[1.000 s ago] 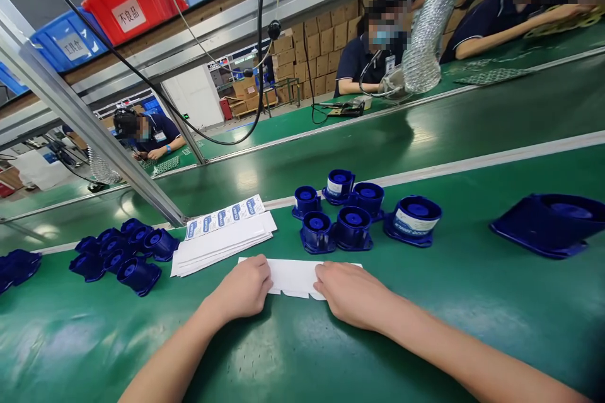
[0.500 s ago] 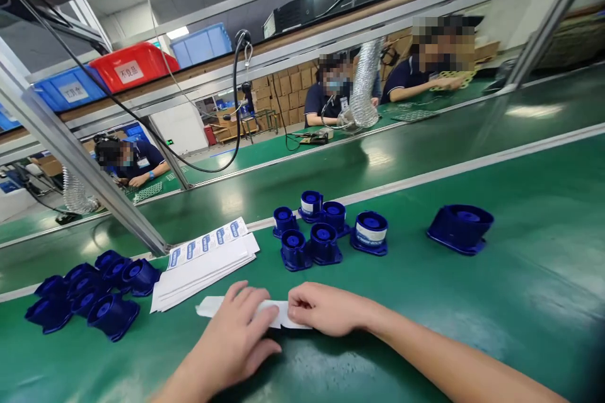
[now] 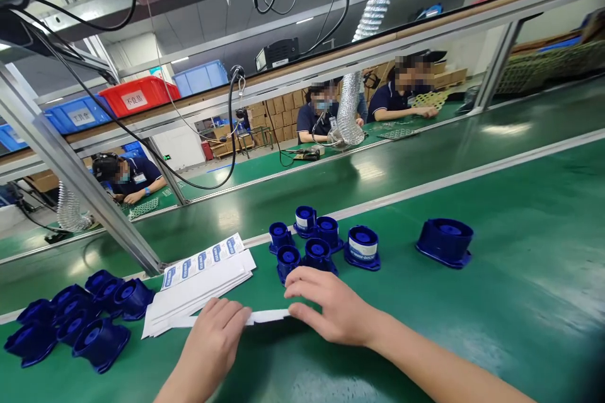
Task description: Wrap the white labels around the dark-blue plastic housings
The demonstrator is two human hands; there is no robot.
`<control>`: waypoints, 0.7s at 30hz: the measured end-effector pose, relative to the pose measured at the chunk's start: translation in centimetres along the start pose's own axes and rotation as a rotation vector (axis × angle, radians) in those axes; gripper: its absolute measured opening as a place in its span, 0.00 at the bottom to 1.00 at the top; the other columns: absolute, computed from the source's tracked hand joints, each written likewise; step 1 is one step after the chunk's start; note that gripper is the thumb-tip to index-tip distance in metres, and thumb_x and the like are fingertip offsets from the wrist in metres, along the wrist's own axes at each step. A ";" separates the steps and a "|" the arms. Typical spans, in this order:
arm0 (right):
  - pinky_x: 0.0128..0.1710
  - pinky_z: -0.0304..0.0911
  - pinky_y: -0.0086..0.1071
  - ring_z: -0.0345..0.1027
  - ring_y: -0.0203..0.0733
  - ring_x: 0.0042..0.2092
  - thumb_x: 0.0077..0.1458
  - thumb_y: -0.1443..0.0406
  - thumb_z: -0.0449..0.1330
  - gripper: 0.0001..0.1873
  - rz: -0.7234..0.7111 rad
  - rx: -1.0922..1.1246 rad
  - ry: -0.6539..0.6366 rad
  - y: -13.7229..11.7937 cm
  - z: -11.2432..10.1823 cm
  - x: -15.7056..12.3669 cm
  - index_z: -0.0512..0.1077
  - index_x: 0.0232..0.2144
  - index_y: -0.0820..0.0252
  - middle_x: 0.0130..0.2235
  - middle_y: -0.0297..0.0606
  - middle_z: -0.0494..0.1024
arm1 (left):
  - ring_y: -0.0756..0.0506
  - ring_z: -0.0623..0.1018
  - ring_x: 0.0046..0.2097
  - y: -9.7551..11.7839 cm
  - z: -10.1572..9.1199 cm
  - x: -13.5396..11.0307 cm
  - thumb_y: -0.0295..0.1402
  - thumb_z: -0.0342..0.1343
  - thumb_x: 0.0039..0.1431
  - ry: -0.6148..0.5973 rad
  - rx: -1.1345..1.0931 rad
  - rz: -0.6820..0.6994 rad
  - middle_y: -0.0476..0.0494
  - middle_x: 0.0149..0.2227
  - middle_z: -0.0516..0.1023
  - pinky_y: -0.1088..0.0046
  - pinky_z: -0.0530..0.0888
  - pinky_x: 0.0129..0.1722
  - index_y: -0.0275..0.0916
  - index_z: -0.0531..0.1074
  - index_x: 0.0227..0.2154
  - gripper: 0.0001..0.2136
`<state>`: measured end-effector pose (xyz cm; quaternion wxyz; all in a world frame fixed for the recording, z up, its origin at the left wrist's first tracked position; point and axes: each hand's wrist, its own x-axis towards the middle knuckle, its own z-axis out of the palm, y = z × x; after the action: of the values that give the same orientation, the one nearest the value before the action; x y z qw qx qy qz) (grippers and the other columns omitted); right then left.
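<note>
My left hand (image 3: 213,339) is closed on a narrow white paper strip (image 3: 270,316), seen almost edge-on just above the green bench. My right hand (image 3: 333,307) is at the strip's right end, with thumb and fingers apart; the thumb tip meets or nearly meets the paper. Behind my left hand lies a stack of white sheets (image 3: 203,289), with a printed sheet of blue-and-white labels (image 3: 201,261) at its far side. Just beyond my right hand stand several blue round plastic housings (image 3: 317,253). One housing (image 3: 362,249) wears a white label around its side.
More blue housings (image 3: 75,308) cluster at the left, and a single one (image 3: 445,240) stands at the right. A metal post (image 3: 89,170) rises at the left. Black cables hang above. Red bin (image 3: 139,94) and blue bins sit on a shelf. Three people work across the line.
My right hand has gone from a closed grip on the strip to spread fingers. My left fingers have closed on the strip. The camera view has tilted upward.
</note>
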<state>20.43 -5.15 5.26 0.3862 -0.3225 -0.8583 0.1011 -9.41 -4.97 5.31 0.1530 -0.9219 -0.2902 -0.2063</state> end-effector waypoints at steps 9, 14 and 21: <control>0.40 0.73 0.40 0.72 0.48 0.43 0.69 0.72 0.54 0.12 -0.236 -0.368 0.148 0.9 2.4 -0.1 0.77 0.37 0.60 0.44 0.47 0.80 | 0.41 0.79 0.35 -1.5 0.0 -0.5 0.24 0.47 0.73 0.015 -0.016 -0.069 0.40 0.39 0.83 0.63 0.73 0.34 0.41 0.73 0.48 0.11; 0.48 0.73 0.43 0.68 0.49 0.51 0.67 0.75 0.56 0.12 -0.347 -0.237 0.162 0.4 2.2 0.0 0.77 0.38 0.58 0.47 0.46 0.78 | 0.41 0.81 0.37 -2.7 -1.2 -0.3 0.27 0.48 0.72 -0.094 -0.221 -0.202 0.40 0.36 0.83 0.65 0.75 0.36 0.42 0.79 0.43 0.13; 0.52 0.71 0.46 0.67 0.50 0.53 0.61 0.73 0.64 0.10 -0.333 0.127 0.317 -0.8 3.2 0.3 0.80 0.37 0.51 0.50 0.42 0.74 | 0.38 0.83 0.44 -6.9 -4.5 -1.1 0.37 0.58 0.64 -0.303 -0.414 -0.630 0.42 0.42 0.86 0.65 0.77 0.46 0.43 0.83 0.40 0.09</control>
<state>17.58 -5.34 3.64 0.5470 -0.1636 -0.8201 0.0378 -15.70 -1.86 9.84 -0.1512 -0.8192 -0.5299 -0.1591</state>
